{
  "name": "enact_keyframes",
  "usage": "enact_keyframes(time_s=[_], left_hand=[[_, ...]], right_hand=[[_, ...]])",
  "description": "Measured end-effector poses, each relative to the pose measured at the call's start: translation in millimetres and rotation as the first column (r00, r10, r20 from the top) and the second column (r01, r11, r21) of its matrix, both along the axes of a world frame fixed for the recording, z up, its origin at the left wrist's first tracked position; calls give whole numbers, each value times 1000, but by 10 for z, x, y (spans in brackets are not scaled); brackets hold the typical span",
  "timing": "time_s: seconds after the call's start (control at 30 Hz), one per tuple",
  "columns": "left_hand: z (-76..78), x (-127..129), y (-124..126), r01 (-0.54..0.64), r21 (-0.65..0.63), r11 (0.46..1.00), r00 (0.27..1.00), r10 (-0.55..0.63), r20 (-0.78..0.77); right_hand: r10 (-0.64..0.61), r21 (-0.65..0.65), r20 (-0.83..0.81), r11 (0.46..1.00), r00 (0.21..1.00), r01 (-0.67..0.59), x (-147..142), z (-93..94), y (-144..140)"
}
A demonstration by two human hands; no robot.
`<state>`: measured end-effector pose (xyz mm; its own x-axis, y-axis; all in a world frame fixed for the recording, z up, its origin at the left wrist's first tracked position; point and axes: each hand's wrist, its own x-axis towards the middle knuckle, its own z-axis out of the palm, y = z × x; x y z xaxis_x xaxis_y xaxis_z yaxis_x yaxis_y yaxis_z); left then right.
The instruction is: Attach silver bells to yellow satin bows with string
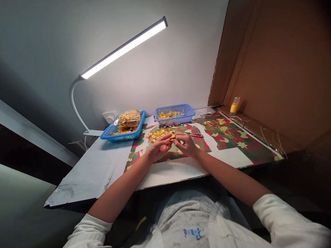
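Note:
My left hand (159, 147) and my right hand (186, 142) meet over the middle of the table, fingertips pinched together on a small gold piece (171, 137). Just beyond them lies a loose pile of gold pieces (159, 133) on a camouflage-patterned sheet (232, 137). What the small piece is exactly is too small to tell.
A blue tray (123, 136) holding a clear bag of gold pieces sits at the back left. A blue basket (175, 115) with more gold pieces stands behind the pile. A lit desk lamp (124, 48) arches overhead. A small yellow bottle (234, 105) stands by the cardboard wall (271, 69) on the right.

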<state>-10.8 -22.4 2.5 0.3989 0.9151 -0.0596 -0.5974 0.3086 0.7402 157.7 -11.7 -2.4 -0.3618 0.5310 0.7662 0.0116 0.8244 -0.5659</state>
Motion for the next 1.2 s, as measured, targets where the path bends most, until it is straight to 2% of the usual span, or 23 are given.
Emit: enact_keyframes(time_s=[0.63,0.87,1.03,1.2], left_hand=[[-1,-5,-6,-6,-3,1000,1000,6,-8],[-20,-16,-6,-17,-1,1000,1000,17,-17],[-47,-31,4,-17,-6,1000,999,16,-36],[-59,-30,6,-9,-10,1000,999,8,-45]], right_hand=[[3,21,-2,1000,1000,-3,8,2,0],[19,16,63,1000,998,-20,10,-1,28],[20,-8,63,1000,998,-20,-8,-36,42],[13,22,58,1000,998,-14,-16,-81,58]])
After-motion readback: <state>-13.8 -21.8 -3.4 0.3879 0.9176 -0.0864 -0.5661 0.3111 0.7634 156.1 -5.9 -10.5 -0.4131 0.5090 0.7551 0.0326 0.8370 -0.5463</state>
